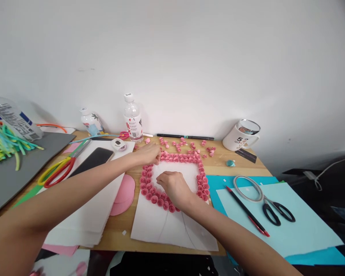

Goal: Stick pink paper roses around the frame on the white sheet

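Note:
A white sheet (172, 226) lies on the wooden table with a ring of small pink paper roses (202, 180) stuck around its upper part. My left hand (148, 154) reaches to the ring's top left corner, fingers pinched together on a pink rose there. My right hand (172, 186) rests on the sheet inside the ring, fingers curled and pressing down near the lower row of roses. More loose pink roses (189, 145) lie scattered behind the sheet.
A phone (93, 159) on white paper, red-yellow scissors (60, 168) and pink paper discs (125, 193) sit left. Two bottles (132, 119) stand at the wall. A mug (240, 138), blue paper (299, 226), black scissors (264, 199) and a pencil (245, 210) are right.

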Available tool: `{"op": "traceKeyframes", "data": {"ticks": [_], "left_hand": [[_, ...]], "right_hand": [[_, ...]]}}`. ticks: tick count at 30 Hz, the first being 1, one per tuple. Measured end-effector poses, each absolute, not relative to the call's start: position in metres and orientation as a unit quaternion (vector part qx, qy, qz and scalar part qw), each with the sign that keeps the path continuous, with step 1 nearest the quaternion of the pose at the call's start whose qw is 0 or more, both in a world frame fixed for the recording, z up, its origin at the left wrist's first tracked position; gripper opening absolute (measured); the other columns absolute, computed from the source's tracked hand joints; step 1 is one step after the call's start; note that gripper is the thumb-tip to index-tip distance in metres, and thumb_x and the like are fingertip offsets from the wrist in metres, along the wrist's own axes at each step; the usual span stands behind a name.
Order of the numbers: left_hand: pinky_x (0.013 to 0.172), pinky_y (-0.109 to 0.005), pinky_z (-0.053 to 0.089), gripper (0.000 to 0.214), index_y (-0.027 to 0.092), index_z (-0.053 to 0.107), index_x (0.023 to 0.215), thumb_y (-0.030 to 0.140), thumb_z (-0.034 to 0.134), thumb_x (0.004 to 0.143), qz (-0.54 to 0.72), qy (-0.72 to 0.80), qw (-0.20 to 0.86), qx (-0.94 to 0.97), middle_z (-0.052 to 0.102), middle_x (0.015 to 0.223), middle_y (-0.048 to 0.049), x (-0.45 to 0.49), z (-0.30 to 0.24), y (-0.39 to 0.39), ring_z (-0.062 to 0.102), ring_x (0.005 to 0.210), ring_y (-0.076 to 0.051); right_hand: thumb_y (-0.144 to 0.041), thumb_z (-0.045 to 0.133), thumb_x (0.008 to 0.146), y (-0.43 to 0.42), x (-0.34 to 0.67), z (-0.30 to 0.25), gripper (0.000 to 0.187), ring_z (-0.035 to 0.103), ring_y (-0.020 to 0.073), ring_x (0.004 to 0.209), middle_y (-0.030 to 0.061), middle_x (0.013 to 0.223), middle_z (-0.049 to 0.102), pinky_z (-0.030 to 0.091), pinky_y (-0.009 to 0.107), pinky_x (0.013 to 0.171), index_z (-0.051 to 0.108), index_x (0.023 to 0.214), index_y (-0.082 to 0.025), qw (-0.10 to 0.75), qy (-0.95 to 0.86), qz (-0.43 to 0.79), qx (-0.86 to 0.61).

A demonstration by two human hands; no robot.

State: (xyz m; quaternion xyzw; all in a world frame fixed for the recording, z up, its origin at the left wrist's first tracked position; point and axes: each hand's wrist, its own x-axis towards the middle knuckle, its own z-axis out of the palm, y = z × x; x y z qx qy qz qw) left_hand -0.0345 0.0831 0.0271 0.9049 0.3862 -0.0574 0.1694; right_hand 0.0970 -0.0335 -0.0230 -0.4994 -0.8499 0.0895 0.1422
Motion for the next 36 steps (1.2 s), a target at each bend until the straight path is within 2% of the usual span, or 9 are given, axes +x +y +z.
{"op": "traceKeyframes", "data": {"ticks": [5,11,14,17,20,26,32,36], "left_hand": [[0.065,-0.026,0.033,0.011,0.015,0.061,0.056,0.010,0.063,0.065,-0.036,0.401,0.155,0.902,0.063,0.068,-0.0037,-0.038,0.024,0.077,0.052,0.080,-0.019],[0.064,-0.027,0.032,0.010,0.015,0.062,0.058,0.010,0.061,0.067,-0.043,0.396,0.133,0.908,0.064,0.073,-0.0047,-0.039,0.019,0.077,0.052,0.075,-0.018],[0.065,-0.027,0.033,0.009,0.015,0.062,0.057,0.012,0.062,0.066,-0.039,0.392,0.133,0.910,0.065,0.072,-0.0047,-0.040,0.016,0.078,0.052,0.079,-0.019],[0.068,-0.027,0.035,0.009,0.015,0.062,0.057,0.012,0.064,0.065,-0.041,0.396,0.147,0.906,0.064,0.068,-0.0042,-0.039,0.015,0.079,0.053,0.074,-0.018],[0.070,-0.027,0.037,0.010,0.014,0.060,0.054,0.011,0.064,0.063,-0.043,0.413,0.152,0.897,0.060,0.060,-0.0036,-0.036,0.018,0.077,0.053,0.070,-0.017],[0.058,-0.026,0.033,0.014,0.015,0.060,0.052,0.001,0.057,0.055,-0.056,0.432,0.133,0.890,0.062,0.065,-0.0069,-0.032,0.023,0.074,0.054,0.081,-0.022],[0.060,-0.027,0.034,0.010,0.015,0.060,0.054,0.009,0.068,0.056,-0.071,0.440,0.132,0.885,0.061,0.065,-0.0062,-0.029,0.023,0.077,0.055,0.085,-0.024],[0.059,-0.026,0.036,0.012,0.015,0.059,0.055,0.006,0.067,0.055,-0.090,0.445,0.137,0.880,0.062,0.063,-0.0058,-0.027,0.020,0.078,0.056,0.086,-0.024]], "right_hand": [[-0.001,0.050,0.077,-0.034,0.094,-0.018,0.025,0.040,0.0096,0.051,0.0002,0.059,0.052,0.021,0.024,0.052,0.054,0.057,-0.016,0.092,-0.854,0.090,-0.504],[0.005,0.054,0.063,-0.037,0.089,-0.001,0.021,0.039,0.0096,0.051,0.0007,0.067,0.055,0.020,0.024,0.050,0.059,0.068,-0.015,0.008,-0.853,0.111,-0.509],[0.002,0.052,0.069,-0.036,0.088,-0.005,0.021,0.042,0.0103,0.053,0.0015,0.070,0.057,0.021,0.025,0.051,0.062,0.071,-0.016,0.022,-0.850,0.106,-0.516],[-0.005,0.048,0.080,-0.035,0.088,-0.011,0.023,0.047,0.0112,0.057,0.0019,0.070,0.059,0.024,0.024,0.054,0.065,0.073,-0.018,0.050,-0.839,0.116,-0.530],[-0.014,0.048,0.086,-0.034,0.085,-0.010,0.023,0.052,0.0121,0.062,0.0030,0.073,0.061,0.028,0.024,0.057,0.069,0.080,-0.020,0.067,-0.818,0.133,-0.556],[-0.017,0.050,0.087,-0.035,0.082,-0.005,0.023,0.055,0.0117,0.064,0.0032,0.076,0.063,0.032,0.023,0.060,0.072,0.080,-0.021,0.080,-0.805,0.144,-0.570],[-0.018,0.052,0.086,-0.031,0.081,-0.008,0.022,0.056,0.0126,0.067,0.0038,0.076,0.065,0.034,0.024,0.061,0.072,0.078,-0.021,0.057,-0.814,0.148,-0.558],[-0.019,0.052,0.086,-0.029,0.079,-0.008,0.023,0.056,0.0133,0.068,0.0041,0.077,0.066,0.032,0.024,0.059,0.072,0.077,-0.021,0.044,-0.811,0.149,-0.564]]}}
